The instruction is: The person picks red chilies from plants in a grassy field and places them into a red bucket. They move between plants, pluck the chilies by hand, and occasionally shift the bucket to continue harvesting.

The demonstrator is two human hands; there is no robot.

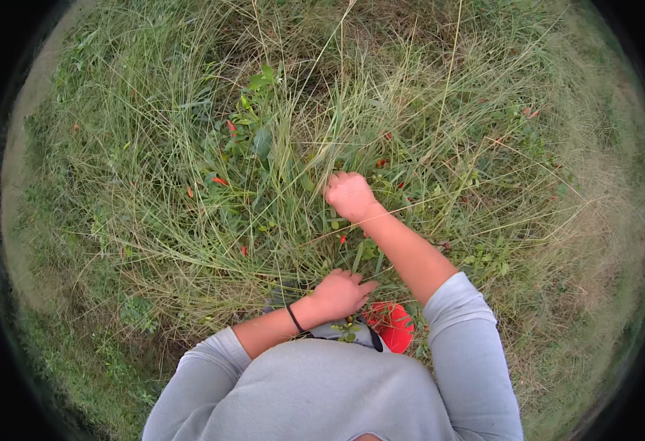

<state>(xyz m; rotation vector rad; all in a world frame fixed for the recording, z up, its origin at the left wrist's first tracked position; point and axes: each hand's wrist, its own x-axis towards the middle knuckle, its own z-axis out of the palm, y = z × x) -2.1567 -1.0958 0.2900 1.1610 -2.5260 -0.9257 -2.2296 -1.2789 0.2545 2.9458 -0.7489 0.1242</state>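
My right hand (350,195) reaches into tall grass with its fingers curled. Its fingertips are hidden, so I cannot tell what it holds. Closer to my body, my left hand (338,295) is spread palm down over the grass, its fingers apart and a black band (294,318) on the wrist. Just right of it sits a bright red container (397,329), partly covered by my shirt and by grass. Red chili peppers hang among the blades, such as one pepper (220,181) left of my right hand and another pepper (343,239) below it.
Leafy pepper plants (262,140) grow mixed with long grass (174,231) all around. More red peppers (381,163) show beyond and right of my right hand. A thin dry stalk (446,82) rises at the upper right. Dry, paler grass (603,237) lies farther right.
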